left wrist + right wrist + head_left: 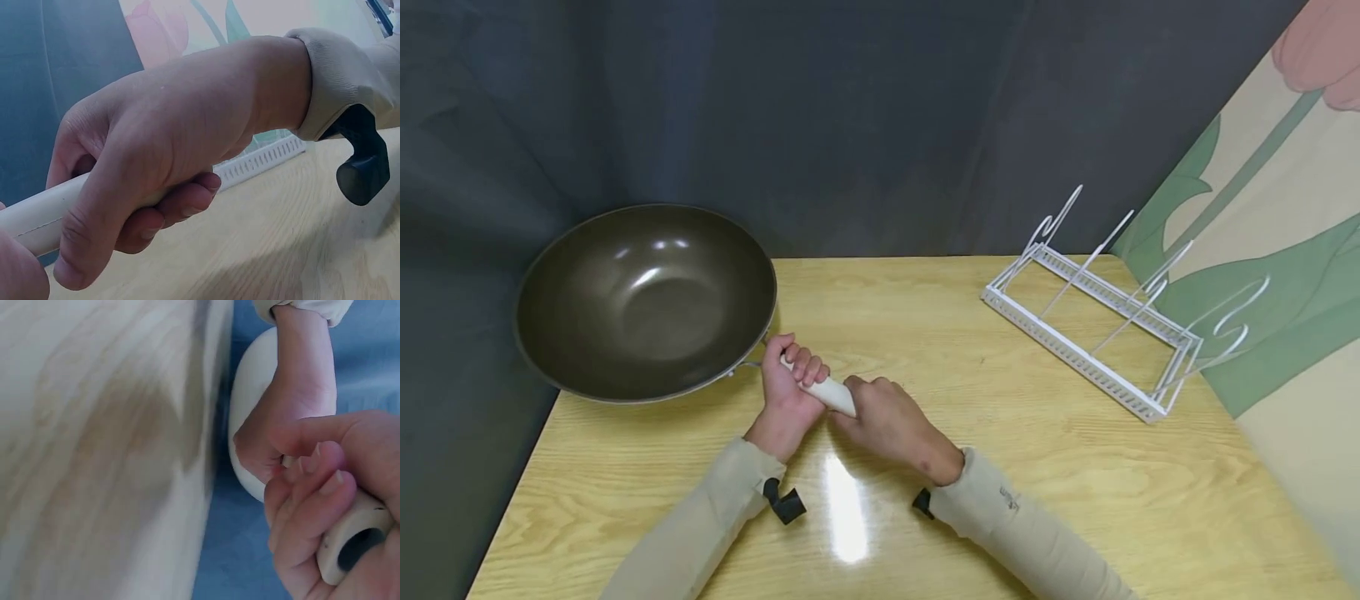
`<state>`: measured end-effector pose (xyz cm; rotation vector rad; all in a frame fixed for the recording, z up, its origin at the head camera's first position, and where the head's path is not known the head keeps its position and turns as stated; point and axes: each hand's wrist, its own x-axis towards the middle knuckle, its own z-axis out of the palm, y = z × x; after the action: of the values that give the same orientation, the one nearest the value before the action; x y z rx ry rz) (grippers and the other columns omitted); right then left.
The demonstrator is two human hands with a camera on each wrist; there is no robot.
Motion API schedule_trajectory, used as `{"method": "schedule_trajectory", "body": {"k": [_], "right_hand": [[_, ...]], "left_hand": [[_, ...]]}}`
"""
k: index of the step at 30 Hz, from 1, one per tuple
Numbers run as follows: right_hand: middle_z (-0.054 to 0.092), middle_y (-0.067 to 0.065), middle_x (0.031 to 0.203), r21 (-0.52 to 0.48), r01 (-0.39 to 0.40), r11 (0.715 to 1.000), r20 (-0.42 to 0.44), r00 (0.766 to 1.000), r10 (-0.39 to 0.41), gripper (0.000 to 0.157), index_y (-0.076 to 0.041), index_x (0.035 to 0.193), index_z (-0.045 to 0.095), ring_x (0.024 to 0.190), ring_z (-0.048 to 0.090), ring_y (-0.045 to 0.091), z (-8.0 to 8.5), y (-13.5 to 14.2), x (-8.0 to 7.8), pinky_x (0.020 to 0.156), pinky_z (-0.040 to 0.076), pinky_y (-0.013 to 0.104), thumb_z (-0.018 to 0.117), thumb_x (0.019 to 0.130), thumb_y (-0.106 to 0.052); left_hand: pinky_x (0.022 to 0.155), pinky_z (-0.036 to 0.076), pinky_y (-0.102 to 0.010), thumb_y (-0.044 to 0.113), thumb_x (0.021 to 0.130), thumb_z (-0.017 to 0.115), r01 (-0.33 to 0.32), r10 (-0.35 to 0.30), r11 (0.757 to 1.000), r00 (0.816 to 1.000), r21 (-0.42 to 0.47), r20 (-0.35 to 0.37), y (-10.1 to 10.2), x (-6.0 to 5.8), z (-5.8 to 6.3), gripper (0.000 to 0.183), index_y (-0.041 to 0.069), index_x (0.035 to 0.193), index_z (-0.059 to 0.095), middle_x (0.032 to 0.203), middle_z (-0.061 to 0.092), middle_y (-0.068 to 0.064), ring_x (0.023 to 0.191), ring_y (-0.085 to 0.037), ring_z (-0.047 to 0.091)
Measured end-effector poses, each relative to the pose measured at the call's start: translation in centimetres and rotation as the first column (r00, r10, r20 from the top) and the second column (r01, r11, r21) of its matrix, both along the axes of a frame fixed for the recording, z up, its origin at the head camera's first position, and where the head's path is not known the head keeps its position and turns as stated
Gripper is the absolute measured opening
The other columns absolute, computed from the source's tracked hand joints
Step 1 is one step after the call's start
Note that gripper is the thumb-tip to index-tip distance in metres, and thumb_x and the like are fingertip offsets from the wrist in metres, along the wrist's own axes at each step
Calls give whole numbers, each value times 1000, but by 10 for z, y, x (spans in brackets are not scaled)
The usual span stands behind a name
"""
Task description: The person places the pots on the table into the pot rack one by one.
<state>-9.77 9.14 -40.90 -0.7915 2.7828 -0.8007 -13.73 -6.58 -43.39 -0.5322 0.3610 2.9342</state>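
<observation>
A large wok with a dark brown inside and a white outside is at the left in the head view. It appears raised above the table, its opening facing up and towards me. My left hand grips its white handle close to the pan. Further along, my right hand wraps round the handle's end. In the right wrist view, the holed end of the handle pokes out of the right hand's curled fingers. Only a sliver of the left hand shows in the left wrist view.
A white wire rack with upright curved dividers stands on the wooden table at the right. A dark curtain closes off the back and left. The wall at the right has a painted tulip.
</observation>
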Motion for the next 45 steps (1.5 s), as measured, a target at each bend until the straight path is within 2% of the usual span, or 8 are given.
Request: {"method": "schedule_trajectory", "body": {"k": [4,9,17,24,32,38,41,45], "right_hand": [[53,-1,66,-19,11,1000,-23,1000,-12,21,-5,94,63,50,48,9,0,2,5,42,41,24,73,95,-22],[53,-3,67,-73,29,997,-41,999,-32,19,-4,95,63,52,50,7,-8,4,13,43,41,23,74,95,-19],[51,-4,66,-137,51,989,-97,993,-64,15,-6,90,61,51,46,7,-12,8,23,43,40,23,75,91,-13],[54,-4,68,-159,52,986,-39,998,-58,13,-4,95,63,53,48,5,-13,6,30,45,41,22,72,85,-7],[55,-4,70,-195,98,976,-9,995,-101,19,-4,97,65,56,49,9,-8,5,33,49,43,26,75,81,-4],[56,-3,72,-285,168,944,83,985,-150,23,-1,102,66,57,48,8,-11,3,38,49,43,25,72,81,-1],[57,-2,72,-345,209,915,133,976,-172,26,1,106,66,55,48,7,-12,4,40,48,43,25,70,81,1],[57,-3,72,-412,267,871,155,963,-221,25,-1,105,68,57,49,8,-15,6,41,50,44,25,69,80,2]], "left_hand": [[39,29,-22,15,100,41,13,-13,1000,1000,-14,-25,3,4,4,47,19,54,36,40,35,5,33,-9,33],[39,29,-21,14,97,41,38,-41,998,998,-55,-51,6,8,3,43,20,55,36,40,35,6,33,-8,32],[40,29,-21,16,101,36,75,-85,992,991,-100,-104,11,13,5,45,21,56,36,41,36,7,34,-7,33],[39,28,-20,15,100,37,61,-74,990,992,-126,-102,9,20,5,45,21,56,35,41,35,7,33,-6,34],[41,29,-20,15,100,38,76,-97,984,987,-162,-126,10,21,13,43,21,57,37,43,36,8,35,-5,34],[41,28,-20,15,100,38,112,-152,963,977,-246,-150,14,20,22,43,23,58,38,43,36,9,35,-4,35],[42,27,-20,16,99,41,127,-182,947,969,-295,-165,18,18,28,42,23,58,38,44,37,10,35,-4,35],[43,26,-21,16,98,42,146,-223,926,956,-348,-191,25,15,36,40,23,59,37,44,36,11,36,-4,34]]}}
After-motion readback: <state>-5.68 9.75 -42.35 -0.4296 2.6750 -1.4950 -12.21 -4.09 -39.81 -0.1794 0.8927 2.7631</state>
